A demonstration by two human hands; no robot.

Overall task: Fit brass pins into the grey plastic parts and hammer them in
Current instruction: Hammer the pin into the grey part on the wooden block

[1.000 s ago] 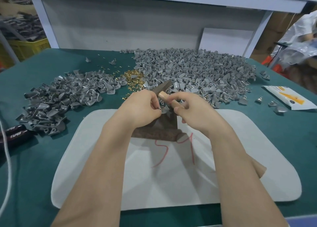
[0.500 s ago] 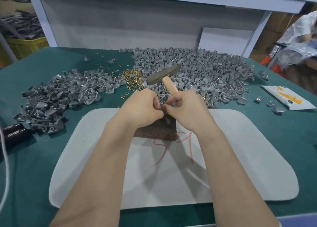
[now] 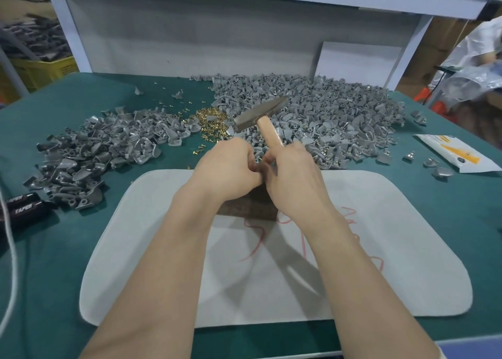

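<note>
Brass pins (image 3: 210,119) beside grey parts (image 3: 312,114); right hand (image 3: 293,179) grip round hammer (image 3: 259,112), left hand (image 3: 228,174) grip unclear.

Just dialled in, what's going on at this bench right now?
A person works over a dark block on a white mat. The right hand grips a wooden-handled hammer, its head up in the air. The left hand curls close beside it above the block; what it pinches is hidden. Heaps of grey plastic parts and a small pile of brass pins lie behind on the green table.
</note>
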